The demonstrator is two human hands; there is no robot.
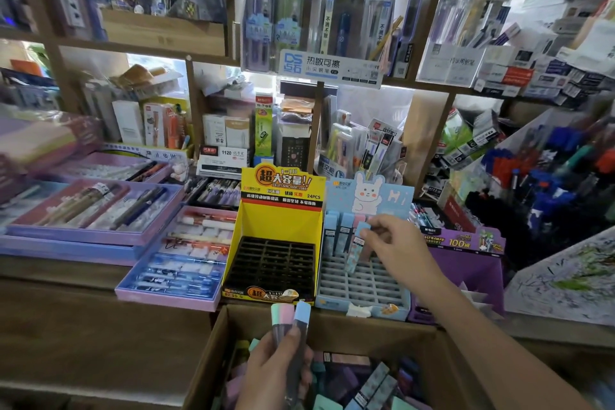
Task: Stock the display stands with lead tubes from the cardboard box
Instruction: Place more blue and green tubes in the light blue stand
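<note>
Hovering at two o'clock, a slim blue plastic lead tube (356, 251) is pinched at its cap by the right hand (399, 246); judged light, rigid.

Single head-worn wide-angle view. Looks forward and down, over open brown cardboard box (213, 353) at bottom edge, facing wooden shelving (427, 136) close ahead. Frame edges blurred.

Wood counter (60, 271) runs L to R below the shelving. On it at L: flat purple pen trays (93, 210), some stacked. Mid to R, 3 stands side by side, touching: yellow stand (278, 226), blue stand (362, 286), purple stand (466, 263).
</note>
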